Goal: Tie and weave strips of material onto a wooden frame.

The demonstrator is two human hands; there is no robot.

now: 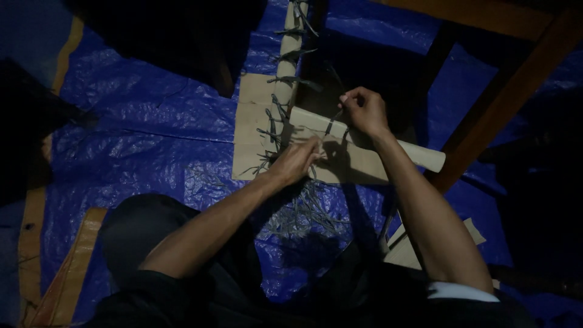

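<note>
My left hand [299, 159] presses down on a rolled tan cardboard piece [364, 159] lying on the blue tarp, fingers pinched near a thin grey strip. A little beyond it, my right hand [363, 109] pinches the upper end of a grey strip [333, 123] that runs down to the cardboard. Knotted grey strips [271, 124] line a long narrow cardboard strip [290, 45] leading away from me. Loose grey strips [306, 212] lie in a heap below my left hand.
A blue tarp [139, 127] covers the floor. A flat cardboard sheet [250, 130] lies left of the roll. Wooden frame legs [504, 97] stand at the right. Another cardboard scrap [404, 246] lies by my right forearm. My dark-clothed knees fill the bottom.
</note>
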